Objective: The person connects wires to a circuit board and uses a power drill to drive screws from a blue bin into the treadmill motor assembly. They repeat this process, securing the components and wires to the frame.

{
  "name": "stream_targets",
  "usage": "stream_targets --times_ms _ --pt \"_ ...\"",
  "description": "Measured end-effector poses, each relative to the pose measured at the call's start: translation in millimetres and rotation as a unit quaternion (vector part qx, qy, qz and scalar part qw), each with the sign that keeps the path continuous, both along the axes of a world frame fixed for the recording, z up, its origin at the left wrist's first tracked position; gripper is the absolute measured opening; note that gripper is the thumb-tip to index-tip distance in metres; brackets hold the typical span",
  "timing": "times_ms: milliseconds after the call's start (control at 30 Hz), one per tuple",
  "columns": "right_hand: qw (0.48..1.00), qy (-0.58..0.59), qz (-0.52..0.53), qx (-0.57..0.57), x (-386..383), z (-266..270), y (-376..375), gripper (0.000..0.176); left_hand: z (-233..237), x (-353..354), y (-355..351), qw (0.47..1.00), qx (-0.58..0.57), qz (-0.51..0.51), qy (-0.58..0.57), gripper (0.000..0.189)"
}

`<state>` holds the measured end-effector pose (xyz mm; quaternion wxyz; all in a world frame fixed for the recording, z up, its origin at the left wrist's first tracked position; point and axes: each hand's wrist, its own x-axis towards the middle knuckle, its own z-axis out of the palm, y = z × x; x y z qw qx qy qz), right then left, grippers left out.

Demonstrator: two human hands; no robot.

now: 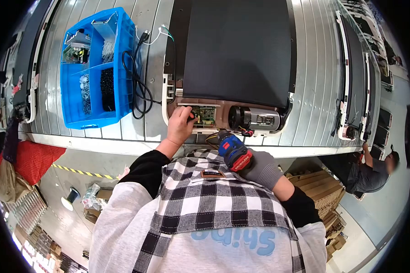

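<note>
My left hand (180, 126), bare, is at the left end of a green circuit board (207, 116), in the open front housing of a treadmill. Its fingers are closed around a small dark part, mostly hidden, that I cannot make out. In a grey glove, my right hand (262, 169) grips a blue and red cordless screwdriver (233, 152), whose nose points up toward the housing's front edge. To the right of the board lies a cylindrical motor (256, 119) with a label and thin coloured wires. Behind both stretches the black running belt (237, 50).
A blue divided bin (123, 84) holding screws and small parts stands at the left, with a black power cable (143, 93) beside it. More treadmill frames (345, 77) lie along the slatted metal line. At far right a person (373, 168) works; cardboard (321, 189) is stacked behind me.
</note>
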<state>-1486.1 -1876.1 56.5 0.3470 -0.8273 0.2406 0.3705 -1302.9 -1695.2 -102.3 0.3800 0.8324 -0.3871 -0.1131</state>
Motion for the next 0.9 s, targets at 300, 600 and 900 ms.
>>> stream_targets --times_ms 300,600,900 --pt "0.993 0.042 0.109 -0.004 31 14 -15 0.046 0 2 1 1.000 -0.008 -0.008 -0.009 0.036" --pt "0.999 0.002 0.036 0.002 10 8 -19 0.046 3 3 3 1.000 -0.011 -0.008 -0.006 0.035" --pt "0.904 -0.343 0.218 -0.134 -62 17 -40 0.040 19 -16 33 0.803 -0.193 0.315 0.468 0.021"
